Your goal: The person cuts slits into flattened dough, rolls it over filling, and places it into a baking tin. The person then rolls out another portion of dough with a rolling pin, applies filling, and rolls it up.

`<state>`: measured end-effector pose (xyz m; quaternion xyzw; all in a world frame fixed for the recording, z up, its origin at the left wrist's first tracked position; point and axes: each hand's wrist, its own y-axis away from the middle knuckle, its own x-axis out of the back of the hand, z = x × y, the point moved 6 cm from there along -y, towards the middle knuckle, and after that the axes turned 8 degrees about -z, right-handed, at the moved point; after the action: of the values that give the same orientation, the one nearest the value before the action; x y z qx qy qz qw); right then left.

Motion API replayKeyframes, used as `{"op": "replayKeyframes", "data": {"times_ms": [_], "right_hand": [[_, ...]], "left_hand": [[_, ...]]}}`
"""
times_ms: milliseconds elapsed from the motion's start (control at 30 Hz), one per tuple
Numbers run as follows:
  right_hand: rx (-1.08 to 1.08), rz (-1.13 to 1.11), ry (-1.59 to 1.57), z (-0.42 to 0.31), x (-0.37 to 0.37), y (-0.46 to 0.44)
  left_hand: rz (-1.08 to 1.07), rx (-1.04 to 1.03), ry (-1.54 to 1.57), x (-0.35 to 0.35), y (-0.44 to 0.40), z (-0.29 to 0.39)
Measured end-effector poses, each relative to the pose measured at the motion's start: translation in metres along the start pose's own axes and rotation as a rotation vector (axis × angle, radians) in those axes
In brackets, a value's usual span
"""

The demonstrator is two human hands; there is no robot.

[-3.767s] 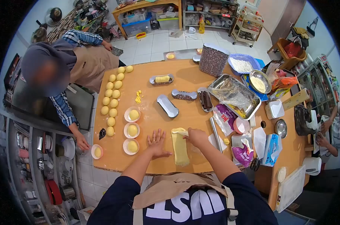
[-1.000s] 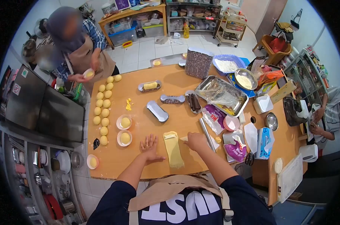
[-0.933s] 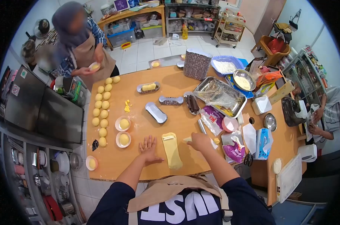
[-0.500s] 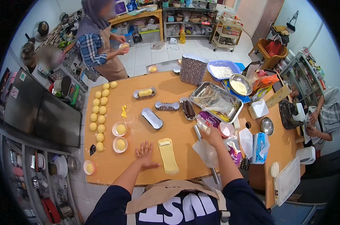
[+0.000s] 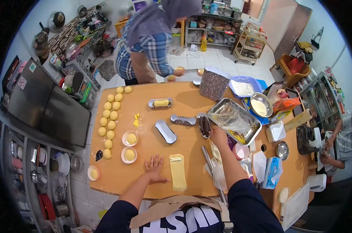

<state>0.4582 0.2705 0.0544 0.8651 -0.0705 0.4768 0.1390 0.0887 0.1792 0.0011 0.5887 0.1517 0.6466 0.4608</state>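
Observation:
My left hand [image 5: 155, 169] lies flat on the table with its fingers spread, just left of a flattened strip of dough [image 5: 178, 174]. A short pale line of filling [image 5: 176, 159] crosses the strip's far end. My right hand [image 5: 218, 136] reaches to a paper boat mould holding dark brown sticks [image 5: 204, 126], its fingertips beside them. Its fingers are too hidden to show whether they grip anything. Under my right forearm lies a clear piping bag [image 5: 218, 163] with pale filling, across a metal rolling pin [image 5: 207, 157].
Dough balls [image 5: 111, 125] line the table's left side; two sit in paper cups [image 5: 129, 154]. A shaped roll [image 5: 161, 103] rests in a mould near empty paper moulds [image 5: 166, 132]. A metal tray [image 5: 238, 120] stands at right. A person in a checked shirt [image 5: 144, 54] stands across the table.
My right hand has let go of the piping bag and moved forward to the brown sticks. My left hand stays flat. The person opposite has moved right and leans over.

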Motion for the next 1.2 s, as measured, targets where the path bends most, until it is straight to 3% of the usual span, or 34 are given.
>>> {"op": "replayKeyframes", "data": {"times_ms": [267, 433, 567, 700, 767, 1200], "right_hand": [[-0.090, 0.121, 0.055, -0.025, -0.005, -0.011], [-0.040, 0.212, -0.101, -0.011, -0.007, -0.013], [0.214, 0.086, -0.460, -0.033, -0.025, 0.000], [0.244, -0.399, -0.472, -0.072, -0.084, 0.054], [0.218, -0.510, -0.495, -0.075, -0.110, 0.075], [0.271, -0.425, -0.240, -0.080, -0.117, 0.093]], "left_hand": [[-0.009, -0.001, 0.010, 0.004, 0.003, 0.001], [-0.013, -0.012, 0.016, 0.007, 0.006, 0.003], [-0.011, -0.004, 0.023, 0.007, 0.006, 0.002], [0.008, 0.011, 0.030, 0.007, 0.004, 0.004], [0.011, 0.020, 0.015, 0.008, 0.006, 0.006], [0.107, 0.033, 0.013, 0.009, 0.008, 0.006]]}}
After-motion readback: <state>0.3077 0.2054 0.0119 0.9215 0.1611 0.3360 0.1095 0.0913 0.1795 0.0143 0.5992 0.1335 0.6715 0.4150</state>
